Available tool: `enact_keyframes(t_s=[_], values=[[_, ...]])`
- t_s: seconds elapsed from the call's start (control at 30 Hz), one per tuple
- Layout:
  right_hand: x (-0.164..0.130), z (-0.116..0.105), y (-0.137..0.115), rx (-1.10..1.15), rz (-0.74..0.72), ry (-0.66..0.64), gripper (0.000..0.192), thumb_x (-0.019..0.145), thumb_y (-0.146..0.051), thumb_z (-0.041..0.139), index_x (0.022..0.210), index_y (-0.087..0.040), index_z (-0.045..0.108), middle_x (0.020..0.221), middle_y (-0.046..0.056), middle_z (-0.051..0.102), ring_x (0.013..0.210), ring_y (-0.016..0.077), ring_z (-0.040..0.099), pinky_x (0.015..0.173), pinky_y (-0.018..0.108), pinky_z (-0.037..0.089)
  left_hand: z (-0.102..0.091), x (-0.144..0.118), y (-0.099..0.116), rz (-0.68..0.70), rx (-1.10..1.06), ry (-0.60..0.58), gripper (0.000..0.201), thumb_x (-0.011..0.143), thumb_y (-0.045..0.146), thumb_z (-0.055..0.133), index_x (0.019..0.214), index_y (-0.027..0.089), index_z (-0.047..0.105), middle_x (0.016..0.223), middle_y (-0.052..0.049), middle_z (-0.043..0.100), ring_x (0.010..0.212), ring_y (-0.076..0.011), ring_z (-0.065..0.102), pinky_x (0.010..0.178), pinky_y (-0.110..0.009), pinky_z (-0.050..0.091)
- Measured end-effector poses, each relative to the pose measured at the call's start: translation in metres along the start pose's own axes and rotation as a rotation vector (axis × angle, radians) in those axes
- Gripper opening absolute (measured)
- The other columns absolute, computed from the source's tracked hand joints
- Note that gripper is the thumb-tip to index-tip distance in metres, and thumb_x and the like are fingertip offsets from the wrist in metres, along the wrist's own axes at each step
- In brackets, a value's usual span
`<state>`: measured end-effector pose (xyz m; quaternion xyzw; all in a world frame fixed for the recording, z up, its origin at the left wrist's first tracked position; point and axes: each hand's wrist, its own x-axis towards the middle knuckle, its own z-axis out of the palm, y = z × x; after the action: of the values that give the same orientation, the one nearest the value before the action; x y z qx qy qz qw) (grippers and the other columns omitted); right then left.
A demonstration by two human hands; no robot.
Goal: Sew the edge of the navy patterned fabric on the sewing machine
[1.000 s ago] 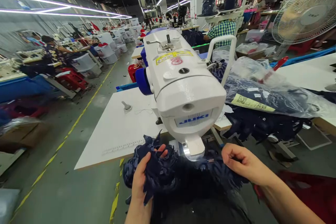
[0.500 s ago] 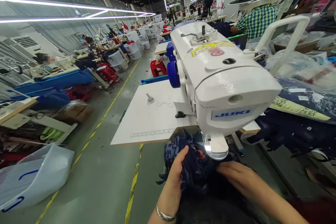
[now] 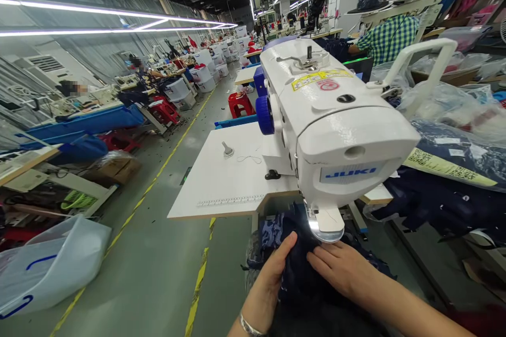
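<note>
A white JUKI sewing machine (image 3: 336, 116) fills the middle of the head view, its head end toward me. Below its presser foot lies bunched dark navy fabric (image 3: 300, 274). My left hand (image 3: 272, 274) rests flat on the fabric's left side, fingers pointing up toward the needle area. My right hand (image 3: 340, 268) presses on the fabric just right of it, fingers spread and lying on the cloth. The two hands nearly touch under the machine's head. A bracelet shows on my left wrist.
The white machine table (image 3: 221, 179) extends left of the machine. Bagged navy garments (image 3: 454, 152) pile at the right. A grey aisle with a yellow line (image 3: 169, 158) runs left; other workers sit at stations beyond. A clear plastic bag (image 3: 47, 268) lies on the floor at the lower left.
My left hand has let go of the bunched fabric and flattened onto it. My right hand moved left to press beside it. The camera swung left a second ago, then steadied.
</note>
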<state>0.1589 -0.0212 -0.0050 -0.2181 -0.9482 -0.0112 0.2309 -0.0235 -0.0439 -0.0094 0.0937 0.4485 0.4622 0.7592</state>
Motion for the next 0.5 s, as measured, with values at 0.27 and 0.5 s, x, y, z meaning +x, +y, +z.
enact_keyframes(t_s=[0.27, 0.5], values=[[-0.019, -0.022, -0.003, 0.312, 0.091, -0.098, 0.019, 0.07, -0.002, 0.046, 0.073, -0.021, 0.048, 0.087, 0.003, 0.063, 0.089, 0.019, 0.058, 0.094, 0.039, 0.042, 0.028, -0.015, 0.013, 0.02, 0.218, 0.055, 0.012, 0.07, 0.017, 0.07, 0.06, 0.022, 0.073, 0.071, 0.002, 0.075, 0.066, -0.0138, 0.066, 0.076, -0.025, 0.052], [-0.026, -0.059, -0.01, 0.706, 0.653, -0.179, 0.012, 0.083, -0.015, 0.05, 0.087, -0.026, 0.048, 0.077, -0.002, 0.057, 0.066, 0.0141, 0.052, 0.056, 0.022, 0.044, 0.016, -0.015, 0.007, -0.103, 0.276, -0.193, 0.024, 0.082, 0.03, 0.057, 0.083, 0.016, 0.076, 0.086, -0.008, 0.076, 0.085, -0.0229, 0.068, 0.087, -0.033, 0.048]])
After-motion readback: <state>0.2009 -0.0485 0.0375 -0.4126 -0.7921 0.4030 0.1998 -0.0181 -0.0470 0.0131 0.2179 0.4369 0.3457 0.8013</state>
